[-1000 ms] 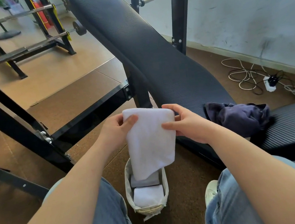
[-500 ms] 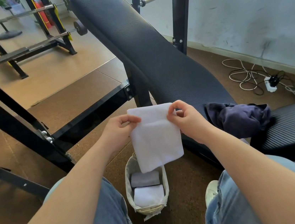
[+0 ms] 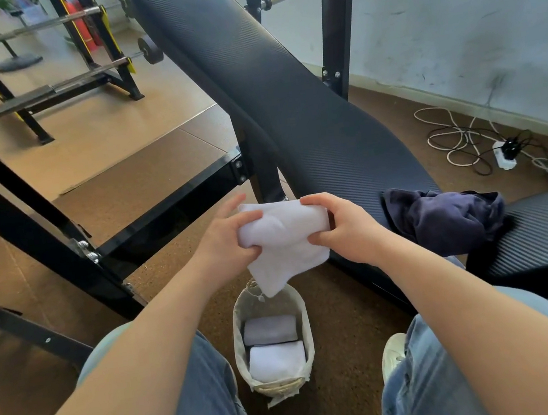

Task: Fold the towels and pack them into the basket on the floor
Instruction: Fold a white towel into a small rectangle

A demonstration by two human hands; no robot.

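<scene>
Right above the basket (image 3: 239,335) on the floor (image 3: 343,388), my left grip (image 3: 225,244) and right grip (image 3: 347,229) each pinch the white towel (image 3: 283,240) tight, so its fold holds before it joins two towels (image 3: 276,362) inside.

A towel (image 3: 283,237) hangs at frame centre between the left hand (image 3: 225,241) and the right hand (image 3: 347,229), above the basket (image 3: 238,332) on the floor (image 3: 343,336) at lower centre. Two folded towels (image 3: 277,361) lie in the basket, one behind the other. Right of the hands, a crumpled cloth (image 3: 446,217) lies on the desk (image 3: 287,102). Barbell racks (image 3: 44,94) stand at upper left, and cables (image 3: 458,143) lie at far right.
</scene>
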